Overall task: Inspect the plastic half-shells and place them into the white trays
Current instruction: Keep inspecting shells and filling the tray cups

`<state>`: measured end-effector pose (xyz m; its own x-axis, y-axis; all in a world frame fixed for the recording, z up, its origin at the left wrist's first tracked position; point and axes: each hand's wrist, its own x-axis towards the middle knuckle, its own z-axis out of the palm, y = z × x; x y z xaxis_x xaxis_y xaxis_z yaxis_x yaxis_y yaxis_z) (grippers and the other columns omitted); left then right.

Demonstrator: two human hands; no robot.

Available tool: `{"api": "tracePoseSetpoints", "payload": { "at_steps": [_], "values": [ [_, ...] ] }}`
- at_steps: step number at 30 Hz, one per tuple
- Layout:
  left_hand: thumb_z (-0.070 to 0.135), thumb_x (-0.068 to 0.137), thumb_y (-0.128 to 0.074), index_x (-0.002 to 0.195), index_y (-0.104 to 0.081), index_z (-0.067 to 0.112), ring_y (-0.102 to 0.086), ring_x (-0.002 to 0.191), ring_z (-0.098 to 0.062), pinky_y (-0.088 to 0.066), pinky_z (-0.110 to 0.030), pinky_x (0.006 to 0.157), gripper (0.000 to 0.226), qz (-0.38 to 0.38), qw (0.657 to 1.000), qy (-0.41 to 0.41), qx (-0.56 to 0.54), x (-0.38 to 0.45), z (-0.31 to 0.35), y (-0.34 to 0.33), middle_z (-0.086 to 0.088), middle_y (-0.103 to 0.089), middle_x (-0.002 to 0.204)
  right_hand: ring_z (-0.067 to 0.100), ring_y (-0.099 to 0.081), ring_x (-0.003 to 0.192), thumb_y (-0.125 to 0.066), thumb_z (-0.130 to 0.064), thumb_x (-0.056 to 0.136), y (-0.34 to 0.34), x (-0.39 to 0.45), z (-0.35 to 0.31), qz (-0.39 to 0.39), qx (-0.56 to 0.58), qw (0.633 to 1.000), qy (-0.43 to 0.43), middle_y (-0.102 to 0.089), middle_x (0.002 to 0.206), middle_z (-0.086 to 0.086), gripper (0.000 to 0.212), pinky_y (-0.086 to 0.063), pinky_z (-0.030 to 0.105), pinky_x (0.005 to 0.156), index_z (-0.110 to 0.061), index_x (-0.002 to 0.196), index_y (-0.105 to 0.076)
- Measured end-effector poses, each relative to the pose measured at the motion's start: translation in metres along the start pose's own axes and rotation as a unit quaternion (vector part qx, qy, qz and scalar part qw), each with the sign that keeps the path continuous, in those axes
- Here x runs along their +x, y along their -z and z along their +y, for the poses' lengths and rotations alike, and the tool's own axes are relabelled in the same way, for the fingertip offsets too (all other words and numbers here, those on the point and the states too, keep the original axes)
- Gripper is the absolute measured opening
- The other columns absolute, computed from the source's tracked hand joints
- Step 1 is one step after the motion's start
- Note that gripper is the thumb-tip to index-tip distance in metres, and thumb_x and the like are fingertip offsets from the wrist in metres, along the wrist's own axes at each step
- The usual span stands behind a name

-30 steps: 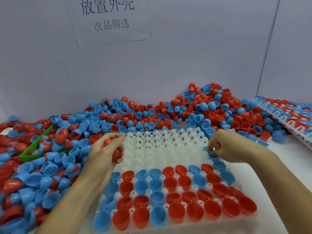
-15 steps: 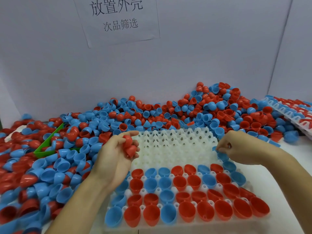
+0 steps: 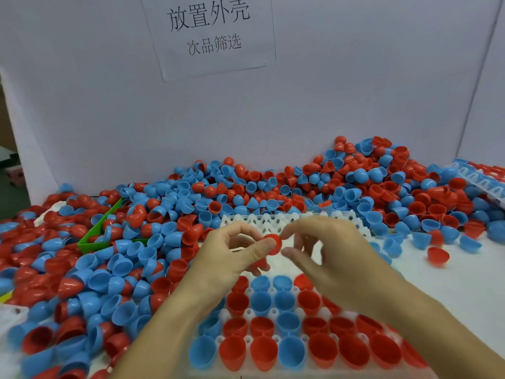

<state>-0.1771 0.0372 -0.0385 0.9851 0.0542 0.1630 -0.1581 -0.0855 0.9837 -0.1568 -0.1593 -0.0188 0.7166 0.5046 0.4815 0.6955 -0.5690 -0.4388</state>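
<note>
Red half-shell (image 3: 273, 243): held up over the bare far rows of the white tray, pinched at its left edge by the left thumb.
Left hand (image 3: 226, 258): fingers curled, thumb and forefinger nipping the red half-shell; more red plastic shows lower in the palm, though how many pieces I cannot tell.
Right hand (image 3: 328, 258): just right of the red half-shell, fingers loosely bent and spread; forefinger tip and thumb tip sit right at the shell's edge, but whether they grip it cannot be told.
White tray (image 3: 276, 221): lies on the worktop under both hands; near rows filled with red and blue shells sitting mouth up, far rows bare.
Loose pile (image 3: 355, 181): red and blue half-shells heaped behind and to the left of the white tray, reaching the back wall.
Green bin (image 3: 94, 242): left of the white tray, half buried in shells.
Second tray (image 3: 481, 179): far right of the white tray, loaded, only partly in view.
Paper sign (image 3: 210, 31): on the wall above the pile, printed in Chinese characters.
</note>
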Motion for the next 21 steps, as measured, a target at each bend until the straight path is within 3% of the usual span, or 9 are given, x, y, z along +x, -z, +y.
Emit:
{"api": "tracePoseSetpoints", "payload": {
  "at_steps": [6, 9, 12, 16, 18, 21],
  "values": [
    [0.035, 0.067, -0.08, 0.088, -0.068, 0.004, -0.074, 0.071, -0.022, -0.056, -0.022, 0.063, 0.039, 0.024, 0.998, -0.033, 0.044, -0.002, 0.002, 0.0, -0.009, -0.074, 0.08, 0.003, -0.06, 0.076, -0.069, -0.033, 0.09, -0.012, -0.002, -0.006, 0.064, 0.034, 0.997, -0.01, -0.057, 0.078, -0.018, 0.017, -0.047, 0.013, 0.066, -0.035, 0.106, -0.064],
    [0.037, 0.068, -0.079, 0.087, -0.07, 0.007, -0.074, 0.073, -0.021, -0.058, -0.024, 0.066, 0.036, 0.021, 0.998, -0.038, 0.054, -0.002, 0.001, 0.0, -0.008, -0.075, 0.081, 0.004, -0.059, 0.074, -0.066, -0.032, 0.092, -0.012, -0.002, -0.007, 0.05, 0.018, 0.999, -0.004, -0.058, 0.079, -0.018, 0.009, -0.05, 0.019, 0.066, -0.032, 0.1, -0.071],
    [0.038, 0.074, -0.076, 0.09, -0.074, 0.012, -0.074, 0.08, -0.02, -0.059, -0.026, 0.072, 0.03, 0.008, 0.998, -0.039, 0.052, -0.004, 0.001, -0.001, -0.005, -0.076, 0.084, 0.002, -0.055, 0.074, -0.049, -0.049, 0.092, -0.013, -0.004, -0.005, 0.035, 0.003, 0.999, -0.021, -0.057, 0.078, -0.02, 0.03, -0.051, 0.026, 0.067, -0.033, 0.095, -0.075],
    [0.01, 0.096, -0.062, 0.111, -0.074, 0.012, -0.073, 0.096, -0.016, -0.058, -0.025, 0.084, 0.019, -0.037, 0.997, -0.041, 0.051, -0.007, 0.002, -0.002, 0.0, -0.077, 0.101, -0.001, -0.052, 0.074, -0.039, -0.066, 0.085, -0.016, -0.005, -0.004, 0.061, -0.019, 0.997, -0.054, -0.055, 0.074, -0.021, 0.047, -0.041, 0.019, 0.062, -0.037, 0.085, -0.075],
    [0.001, 0.097, -0.058, 0.117, -0.072, 0.016, -0.073, 0.099, -0.014, -0.057, -0.024, 0.087, 0.028, -0.056, 0.995, -0.049, 0.07, -0.008, 0.003, -0.002, 0.005, -0.077, 0.106, 0.0, -0.052, 0.073, -0.041, -0.071, 0.08, -0.016, -0.005, -0.005, 0.069, -0.023, 0.995, -0.073, -0.056, 0.074, -0.021, 0.048, -0.041, 0.018, 0.062, -0.037, 0.085, -0.076],
    [0.004, 0.09, -0.07, 0.118, -0.071, 0.022, -0.073, 0.097, -0.014, -0.057, -0.024, 0.087, 0.033, -0.062, 0.991, -0.075, 0.091, -0.01, 0.005, -0.002, 0.005, -0.076, 0.106, -0.001, -0.052, 0.07, -0.054, -0.065, 0.076, -0.016, -0.004, -0.005, 0.07, 0.001, 0.992, -0.101, -0.059, 0.072, -0.018, 0.035, -0.038, 0.017, 0.062, -0.037, 0.08, -0.075]
  ]
}}
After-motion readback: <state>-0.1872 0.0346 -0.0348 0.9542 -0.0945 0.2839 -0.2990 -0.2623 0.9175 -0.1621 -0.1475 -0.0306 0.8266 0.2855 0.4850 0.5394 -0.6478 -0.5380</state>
